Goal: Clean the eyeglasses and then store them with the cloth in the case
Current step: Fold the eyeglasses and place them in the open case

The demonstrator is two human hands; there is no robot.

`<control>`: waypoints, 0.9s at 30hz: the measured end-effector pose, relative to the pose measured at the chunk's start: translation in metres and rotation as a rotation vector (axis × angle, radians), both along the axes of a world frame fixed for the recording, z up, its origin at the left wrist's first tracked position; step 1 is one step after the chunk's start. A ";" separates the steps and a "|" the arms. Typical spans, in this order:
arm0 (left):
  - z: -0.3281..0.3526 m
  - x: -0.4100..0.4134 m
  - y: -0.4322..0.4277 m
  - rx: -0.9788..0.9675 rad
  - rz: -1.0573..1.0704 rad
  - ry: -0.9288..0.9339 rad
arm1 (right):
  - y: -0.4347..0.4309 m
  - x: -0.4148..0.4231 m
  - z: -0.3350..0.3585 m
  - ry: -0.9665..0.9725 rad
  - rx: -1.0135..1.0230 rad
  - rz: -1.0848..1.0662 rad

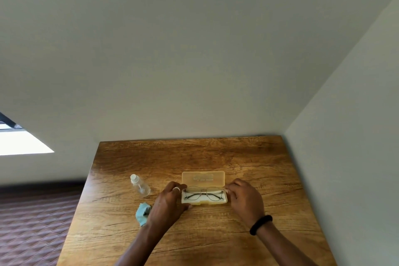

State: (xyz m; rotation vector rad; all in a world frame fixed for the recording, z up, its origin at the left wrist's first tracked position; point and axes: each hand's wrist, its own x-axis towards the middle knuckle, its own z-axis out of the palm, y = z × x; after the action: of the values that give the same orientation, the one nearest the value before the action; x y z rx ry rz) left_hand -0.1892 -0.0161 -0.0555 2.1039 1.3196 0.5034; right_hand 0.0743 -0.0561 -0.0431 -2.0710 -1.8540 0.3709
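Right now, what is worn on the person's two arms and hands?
Both forearms are bare, with no sleeves in view. The left hand carries a pale, silver-looking ring on one finger. The right hand has no ring that I can see; its wrist wears a thick black band.

Table [216, 157]: set into a room corner, walls behind it and on its right.
Case [204, 200]: near the table's middle, lid standing open behind the tray.
Eyeglasses [204, 194]: lying folded in the tray.
Bottle [140, 185]: on its side, left of the case, well apart from it.
Cloth [142, 214]: before the bottle, just left of the left hand [170, 203] (partly hidden by that wrist).
Hands: left hand at the case's left end, right hand [244, 198] at its right end.
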 end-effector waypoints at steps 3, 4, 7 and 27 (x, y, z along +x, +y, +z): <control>0.000 0.000 -0.001 -0.005 0.013 0.009 | -0.001 0.000 -0.001 0.075 -0.016 -0.051; 0.001 0.001 -0.001 -0.005 0.024 0.016 | -0.001 -0.001 -0.001 0.107 -0.023 -0.070; 0.002 0.001 -0.002 -0.014 0.037 0.016 | 0.000 -0.002 0.000 0.224 -0.046 -0.135; 0.002 -0.001 -0.007 0.002 0.052 0.004 | 0.001 -0.006 0.003 0.319 -0.046 -0.224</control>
State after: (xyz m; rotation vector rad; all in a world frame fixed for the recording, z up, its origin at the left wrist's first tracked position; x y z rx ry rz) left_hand -0.1906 -0.0227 -0.0535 2.0778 1.3792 0.5220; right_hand 0.0683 -0.0556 -0.0402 -2.0783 -1.4282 0.6463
